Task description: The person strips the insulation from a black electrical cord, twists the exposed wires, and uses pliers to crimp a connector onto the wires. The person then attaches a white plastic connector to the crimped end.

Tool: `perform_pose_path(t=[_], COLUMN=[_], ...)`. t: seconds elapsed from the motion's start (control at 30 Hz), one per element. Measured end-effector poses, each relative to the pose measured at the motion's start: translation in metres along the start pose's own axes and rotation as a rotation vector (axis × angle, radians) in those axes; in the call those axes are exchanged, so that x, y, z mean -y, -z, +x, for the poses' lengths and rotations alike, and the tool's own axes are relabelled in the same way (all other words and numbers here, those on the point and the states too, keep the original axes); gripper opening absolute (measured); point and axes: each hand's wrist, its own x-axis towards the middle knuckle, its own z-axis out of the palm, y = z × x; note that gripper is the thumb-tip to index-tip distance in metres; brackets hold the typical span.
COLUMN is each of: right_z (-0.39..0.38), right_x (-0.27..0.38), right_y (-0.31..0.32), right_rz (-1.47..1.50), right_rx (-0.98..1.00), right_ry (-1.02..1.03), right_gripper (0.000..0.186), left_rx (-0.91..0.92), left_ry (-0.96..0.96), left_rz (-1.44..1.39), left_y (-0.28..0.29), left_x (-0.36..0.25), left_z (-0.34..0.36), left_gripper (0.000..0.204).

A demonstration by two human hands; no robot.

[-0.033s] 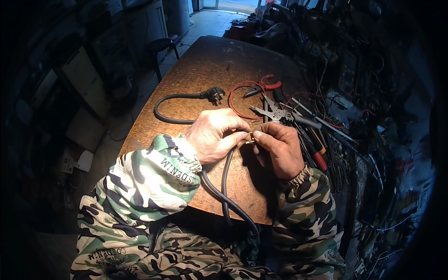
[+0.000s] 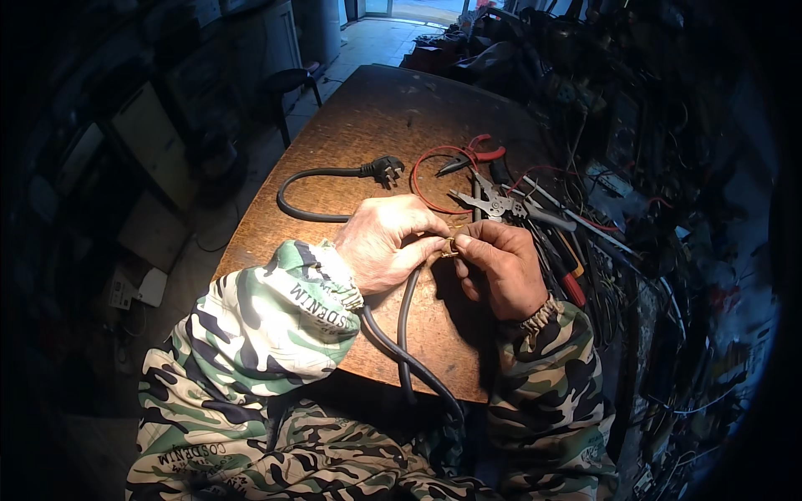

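A thick black power cable (image 2: 404,326) runs up from below the table edge to my left hand (image 2: 386,244), whose thumb and fingers are closed around its end. Thin wire ends may be there, but my fingers hide most of them. Between both sets of fingertips sits a small brass-coloured metal piece (image 2: 450,247), too small to name. My right hand (image 2: 505,271) pinches it from the right with thumb and forefinger. Beyond my left hand lies a black plug (image 2: 387,170) with metal pins, its cord looping on the table.
The worn wooden table (image 2: 359,125) carries red-handled pliers (image 2: 487,154), a red wire loop (image 2: 418,188) and a grey wire-stripping tool (image 2: 493,204). Screwdrivers (image 2: 572,288) and other tools crowd the right side. A dark stool (image 2: 286,81) stands at the far left.
My right fingers have shifted slightly around the brass-coloured piece, and its lower fingers have curled a little differently. My left hand stays nearly still.
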Motion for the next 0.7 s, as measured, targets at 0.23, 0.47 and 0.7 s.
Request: perform_pose_path(t=[0.23, 0.47, 0.7], right_z=[0.0, 0.004, 0.005], right_x=[0.003, 0.001, 0.001], right_y=[0.001, 0.009, 0.008], right_rz=[0.127, 0.07, 0.022], right_rx=[0.02, -0.053, -0.114], right_ry=[-0.055, 0.011, 0.092], right_gripper=[0.018, 0.016, 0.014], left_rx=[0.021, 0.014, 0.095], left_ry=[0.014, 0.142, 0.447], left_rz=[0.022, -0.041, -0.279], left_y=[0.001, 0.003, 0.01], left_x=[0.0, 0.002, 0.008], left_z=[0.001, 0.001, 0.005], left_gripper=[0.013, 0.016, 0.025])
